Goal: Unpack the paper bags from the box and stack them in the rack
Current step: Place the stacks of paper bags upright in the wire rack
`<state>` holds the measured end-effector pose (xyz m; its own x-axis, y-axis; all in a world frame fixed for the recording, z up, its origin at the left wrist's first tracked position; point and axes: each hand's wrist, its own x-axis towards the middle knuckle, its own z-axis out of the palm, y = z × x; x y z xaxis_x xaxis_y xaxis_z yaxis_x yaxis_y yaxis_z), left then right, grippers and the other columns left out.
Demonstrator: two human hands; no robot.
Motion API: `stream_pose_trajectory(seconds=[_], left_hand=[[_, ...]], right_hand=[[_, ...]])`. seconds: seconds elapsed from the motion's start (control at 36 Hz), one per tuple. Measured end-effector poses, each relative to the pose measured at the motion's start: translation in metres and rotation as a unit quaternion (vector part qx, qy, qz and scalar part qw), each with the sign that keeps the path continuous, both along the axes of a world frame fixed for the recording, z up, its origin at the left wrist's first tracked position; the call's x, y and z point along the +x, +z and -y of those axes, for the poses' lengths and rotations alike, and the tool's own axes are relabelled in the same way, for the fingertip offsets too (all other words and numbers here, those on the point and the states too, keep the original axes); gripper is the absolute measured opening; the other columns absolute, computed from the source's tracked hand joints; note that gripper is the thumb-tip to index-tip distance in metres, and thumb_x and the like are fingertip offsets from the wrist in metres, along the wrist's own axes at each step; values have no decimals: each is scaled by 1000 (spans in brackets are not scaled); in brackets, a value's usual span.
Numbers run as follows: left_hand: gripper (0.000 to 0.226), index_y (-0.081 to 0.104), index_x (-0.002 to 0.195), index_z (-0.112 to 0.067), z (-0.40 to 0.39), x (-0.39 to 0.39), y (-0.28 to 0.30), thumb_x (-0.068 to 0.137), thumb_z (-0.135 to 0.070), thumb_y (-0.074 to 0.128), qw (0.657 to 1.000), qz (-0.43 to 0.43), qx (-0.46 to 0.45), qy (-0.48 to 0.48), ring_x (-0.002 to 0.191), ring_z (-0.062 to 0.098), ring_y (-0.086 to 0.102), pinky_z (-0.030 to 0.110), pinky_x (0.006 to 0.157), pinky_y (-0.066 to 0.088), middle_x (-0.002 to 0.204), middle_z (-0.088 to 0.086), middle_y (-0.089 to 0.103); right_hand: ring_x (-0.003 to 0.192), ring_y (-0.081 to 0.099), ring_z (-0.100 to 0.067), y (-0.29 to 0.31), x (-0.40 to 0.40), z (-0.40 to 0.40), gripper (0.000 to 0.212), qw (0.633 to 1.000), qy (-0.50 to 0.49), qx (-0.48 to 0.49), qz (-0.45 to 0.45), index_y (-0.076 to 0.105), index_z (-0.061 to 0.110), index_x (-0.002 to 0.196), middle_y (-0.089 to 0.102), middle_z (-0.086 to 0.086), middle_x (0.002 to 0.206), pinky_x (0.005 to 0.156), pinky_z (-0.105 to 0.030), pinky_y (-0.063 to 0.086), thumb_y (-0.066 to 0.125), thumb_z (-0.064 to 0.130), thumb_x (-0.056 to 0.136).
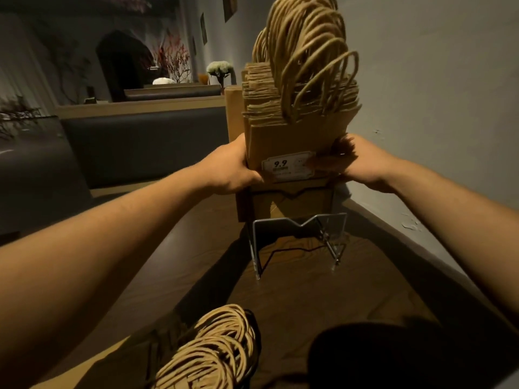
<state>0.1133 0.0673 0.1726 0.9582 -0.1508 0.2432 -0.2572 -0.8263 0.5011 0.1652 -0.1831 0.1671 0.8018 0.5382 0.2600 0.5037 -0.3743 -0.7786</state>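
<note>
A thick stack of brown paper bags (pixel 295 127) with twisted rope handles stands upright in a metal wire rack (pixel 297 228) on the wooden table. A white label reading 9.9 is on the front bag. My left hand (pixel 233 169) grips the stack's left side and my right hand (pixel 362 164) grips its right side, both low on the stack. More bags (pixel 216 352) with rope handles lie at the bottom of the view, close to me; the box they sit in is mostly in shadow.
The wooden table (pixel 196 262) runs along a pale wall (pixel 435 108) on the right. Dark booth seats (pixel 140 144) stand to the left. Flowers (pixel 219 68) and wall pictures are far behind.
</note>
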Motion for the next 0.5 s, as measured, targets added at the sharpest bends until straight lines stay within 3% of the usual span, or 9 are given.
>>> stream_pose_trajectory(seconds=[0.08, 0.19, 0.25, 0.31, 0.36, 0.42, 0.47, 0.5], left_hand=[[43, 56, 127, -26, -5, -3, 13, 88, -26, 73, 1000, 12, -6, -5, 109, 11, 57, 19, 79, 45, 119, -9, 59], [27, 62, 111, -27, -8, -7, 18, 87, -32, 74, 999, 47, -12, -16, 99, 5, 61, 21, 78, 49, 108, -11, 64], [23, 64, 107, -28, -9, -4, 13, 87, -36, 72, 999, 52, 7, -9, 97, 5, 62, 21, 78, 50, 105, -11, 65], [17, 66, 99, -27, -15, -3, 5, 87, -40, 67, 999, 48, 27, 1, 93, 7, 62, 25, 80, 52, 100, -10, 65], [11, 66, 90, -20, -17, -6, -8, 92, -31, 63, 998, 30, 54, 11, 89, 15, 63, 34, 82, 54, 93, -2, 65], [12, 67, 84, -16, -16, -9, -20, 94, -22, 64, 999, 0, 46, 20, 85, 18, 64, 37, 81, 53, 89, 1, 67], [11, 66, 81, -24, -12, -13, -25, 92, -26, 68, 1000, -11, -6, 19, 82, 13, 64, 31, 76, 51, 86, -4, 68], [7, 66, 87, -26, -10, -13, -24, 91, -31, 69, 1000, -10, -24, 18, 85, 12, 64, 30, 77, 52, 90, -5, 69]], right_hand=[[86, 68, -4, 5, -5, 0, 21, 998, -24, -37, 44, 62, 32, 109, 68, 13, 100, 70, -18, 59, 69, 22, 91], [84, 64, -2, 9, 1, -1, 19, 995, -34, -55, 72, 62, 30, 108, 66, 14, 96, 65, -15, 56, 69, 24, 91], [83, 64, -7, 3, 11, -5, 13, 988, -73, -98, 96, 65, 21, 104, 67, 7, 92, 70, -21, 55, 69, 17, 93], [92, 68, -26, -5, 25, -14, 15, 974, -133, -164, 85, 66, 4, 108, 70, -11, 97, 79, -36, 58, 66, 3, 93], [99, 66, -31, -15, 29, -19, 19, 969, -138, -195, 67, 66, -4, 110, 70, -18, 102, 86, -42, 54, 66, 3, 92], [98, 66, -20, -26, 22, -19, 19, 975, -107, -186, 58, 70, 2, 105, 72, -8, 100, 88, -37, 53, 71, 16, 91], [90, 67, -7, -36, 8, -16, 5, 986, -92, -139, 22, 70, 14, 95, 73, 6, 90, 84, -26, 55, 71, 19, 92], [89, 66, -8, -40, 2, -15, 4, 989, -82, -124, 3, 69, 18, 93, 72, 5, 90, 84, -28, 56, 70, 21, 93]])
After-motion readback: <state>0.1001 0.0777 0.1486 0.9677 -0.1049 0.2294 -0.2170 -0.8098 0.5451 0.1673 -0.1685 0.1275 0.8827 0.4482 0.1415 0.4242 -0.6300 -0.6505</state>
